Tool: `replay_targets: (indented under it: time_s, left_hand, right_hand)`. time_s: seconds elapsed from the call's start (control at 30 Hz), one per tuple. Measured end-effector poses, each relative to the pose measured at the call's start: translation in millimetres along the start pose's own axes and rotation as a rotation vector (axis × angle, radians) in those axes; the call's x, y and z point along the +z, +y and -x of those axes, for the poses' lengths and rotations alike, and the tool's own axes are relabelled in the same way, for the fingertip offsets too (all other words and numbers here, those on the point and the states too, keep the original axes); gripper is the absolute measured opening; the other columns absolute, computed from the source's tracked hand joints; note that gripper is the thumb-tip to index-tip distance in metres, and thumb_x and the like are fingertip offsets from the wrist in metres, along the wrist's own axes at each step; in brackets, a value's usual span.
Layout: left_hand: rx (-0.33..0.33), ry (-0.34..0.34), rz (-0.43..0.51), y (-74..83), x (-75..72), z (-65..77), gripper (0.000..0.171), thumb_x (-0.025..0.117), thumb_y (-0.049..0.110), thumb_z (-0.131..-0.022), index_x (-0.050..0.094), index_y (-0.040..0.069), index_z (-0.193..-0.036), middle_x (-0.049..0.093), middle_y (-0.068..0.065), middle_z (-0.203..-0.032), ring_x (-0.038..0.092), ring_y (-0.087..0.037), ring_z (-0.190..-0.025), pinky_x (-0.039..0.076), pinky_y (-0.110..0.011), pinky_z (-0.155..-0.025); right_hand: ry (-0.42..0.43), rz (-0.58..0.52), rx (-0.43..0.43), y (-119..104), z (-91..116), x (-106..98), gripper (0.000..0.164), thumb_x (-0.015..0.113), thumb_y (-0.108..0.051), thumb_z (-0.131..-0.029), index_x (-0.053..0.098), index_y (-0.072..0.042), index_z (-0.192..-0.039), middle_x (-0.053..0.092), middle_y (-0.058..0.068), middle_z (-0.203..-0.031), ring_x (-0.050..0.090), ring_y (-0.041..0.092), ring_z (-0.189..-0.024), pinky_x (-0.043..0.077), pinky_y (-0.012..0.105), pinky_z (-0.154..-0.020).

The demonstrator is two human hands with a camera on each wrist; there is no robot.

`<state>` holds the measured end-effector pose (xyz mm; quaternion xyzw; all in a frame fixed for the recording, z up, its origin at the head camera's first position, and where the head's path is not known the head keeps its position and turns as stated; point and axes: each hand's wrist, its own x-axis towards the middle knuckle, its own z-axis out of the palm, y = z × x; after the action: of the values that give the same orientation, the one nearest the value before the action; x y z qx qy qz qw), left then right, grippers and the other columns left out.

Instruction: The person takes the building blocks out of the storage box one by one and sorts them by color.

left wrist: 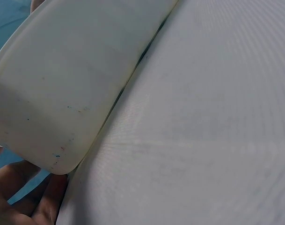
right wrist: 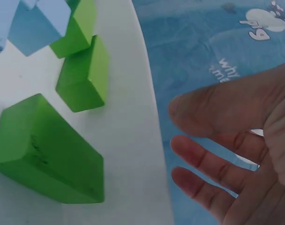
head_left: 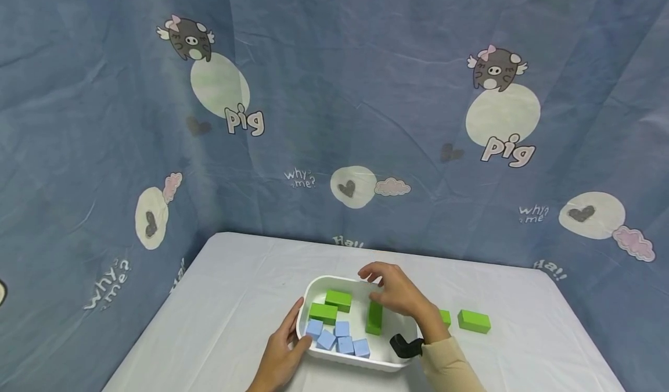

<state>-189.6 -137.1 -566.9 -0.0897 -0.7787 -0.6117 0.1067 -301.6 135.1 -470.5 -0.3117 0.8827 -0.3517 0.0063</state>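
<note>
A beige fabric sleeve (head_left: 452,364) on the right forearm comes in at the bottom edge, and a black curved device (head_left: 405,346) sits at that wrist, hiding part of a shallow white tray (head_left: 392,351) with rounded corners. The left hand (head_left: 279,354) holds the tray by its near left corner, thumb at the near side and fingers along the outside of the left wall. The left wrist view shows tiny specks (left wrist: 60,155) on the tray's outer wall.

The right hand (head_left: 395,290) hovers at the far rim, its grip wide and holding nothing: thumb and fingers stand well apart, and in the right wrist view clear of the nearest block.

Inside the tray, five light-blue cubes (head_left: 345,345) cluster in the near left part. Behind them lie two bright-green rectangular blocks (head_left: 330,306), close together. A third green rectangular block (head_left: 374,319) lies apart near the middle, lengthwise from front to back, with a dark smudge (right wrist: 38,149) on one face.

Right of the tray, on the white cloth-covered table (head_left: 251,276), are two more green rectangular blocks (head_left: 474,321), one partly hidden by the right arm. Blue fabric (head_left: 334,90) printed with cartoon pigs (head_left: 190,39) hangs behind.
</note>
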Motion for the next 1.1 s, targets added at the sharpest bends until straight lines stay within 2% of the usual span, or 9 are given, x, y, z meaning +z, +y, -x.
replay_targets:
  time_s: [0.2, 0.5, 0.73, 0.83, 0.93, 1.1]
  left_hand:
    - [-0.018, -0.003, -0.008, 0.0, 0.8, 1.5, 0.076, 0.069, 0.002, -0.089, 0.039, 0.012, -0.158, 0.047, -0.018, -0.152, 0.054, -0.031, -0.132, 0.044, -0.038, -0.109]
    - [0.007, 0.002, -0.009, -0.8, 1.5, 1.6, 0.076, 0.069, 0.0, -0.088, 0.04, 0.011, -0.157, 0.05, -0.019, -0.149, 0.058, -0.03, -0.128, 0.047, -0.036, -0.106]
    - [0.018, -0.003, -0.008, -0.3, 0.7, 1.1, 0.075, 0.069, 0.0, -0.089, 0.039, 0.011, -0.157, 0.05, -0.021, -0.149, 0.056, -0.032, -0.129, 0.046, -0.04, -0.106]
    - [0.021, -0.003, -0.008, -0.4, 0.3, 1.0, 0.075, 0.068, -0.001, -0.089, 0.039, 0.01, -0.157, 0.049, -0.022, -0.149, 0.056, -0.033, -0.129, 0.046, -0.041, -0.106]
    - [0.019, -0.002, -0.007, -0.5, 0.2, 1.0, 0.076, 0.068, -0.001, -0.089, 0.039, 0.011, -0.157, 0.05, -0.021, -0.149, 0.056, -0.032, -0.129, 0.046, -0.041, -0.106]
    - [0.03, 0.002, -0.005, -1.0, 0.1, 0.5, 0.076, 0.068, -0.002, -0.088, 0.039, 0.011, -0.157, 0.051, -0.021, -0.148, 0.056, -0.032, -0.128, 0.047, -0.038, -0.106]
  right_hand:
    - [-0.028, 0.029, 0.008, 0.7, 0.5, 7.2, 0.04, 0.075, 0.011, -0.081, 0.07, -0.004, -0.118, 0.07, 0.005, -0.113, 0.066, 0.021, -0.098, 0.058, 0.04, -0.082]
    - [-0.103, 0.063, 0.049, 0.3, 1.6, 12.6, 0.038, 0.074, 0.009, -0.081, 0.074, -0.006, -0.115, 0.072, 0.003, -0.111, 0.065, 0.016, -0.094, 0.057, 0.034, -0.079]
    - [-0.142, 0.032, 0.095, -0.5, 4.8, 16.0, 0.041, 0.068, 0.014, -0.077, 0.076, -0.004, -0.114, 0.074, 0.01, -0.109, 0.063, 0.007, -0.073, 0.054, 0.025, -0.061]
    - [-0.154, 0.04, 0.109, 0.7, 5.3, 17.4, 0.044, 0.068, 0.015, -0.076, 0.076, -0.004, -0.115, 0.074, 0.01, -0.112, 0.061, 0.006, -0.07, 0.053, 0.024, -0.06]
    - [-0.166, 0.074, 0.104, 2.1, 5.0, 18.5, 0.047, 0.067, 0.016, -0.075, 0.077, -0.005, -0.116, 0.073, 0.008, -0.116, 0.062, 0.012, -0.077, 0.051, 0.025, -0.062]
    - [-0.196, 0.125, 0.126, 1.1, 5.5, 17.8, 0.056, 0.062, 0.017, -0.067, 0.077, -0.006, -0.117, 0.074, 0.004, -0.114, 0.065, 0.021, -0.101, 0.048, 0.031, -0.072]
